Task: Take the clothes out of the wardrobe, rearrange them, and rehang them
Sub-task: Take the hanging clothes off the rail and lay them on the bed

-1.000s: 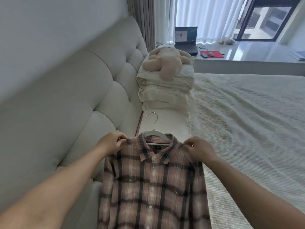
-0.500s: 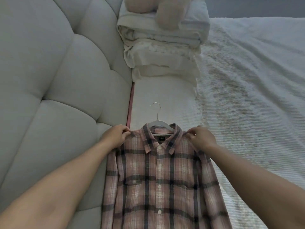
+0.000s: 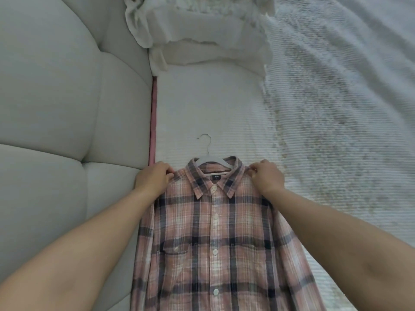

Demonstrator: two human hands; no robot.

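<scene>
plaid shirt (image 3: 215, 232) on white hanger (image 3: 211, 158): light, floppy | left hand (image 3: 152, 179), right hand (image 3: 267, 176) each pinch a shoulder | probably safest lifted by the hanger hook

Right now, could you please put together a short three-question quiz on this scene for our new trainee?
1. True or false: the plaid shirt is buttoned up and sits on the white hanger.
2. Where does each hand hold the shirt? A) the cuffs B) the shoulders C) the hem
3. Fill in: the hanger's metal hook points towards the folded white ____ at the top of the view.

Key
1. True; the hanger shows inside the collar.
2. B; the left hand and right hand each pinch a shoulder beside the collar.
3. Bedding, stacked next to the padded headboard.
</scene>
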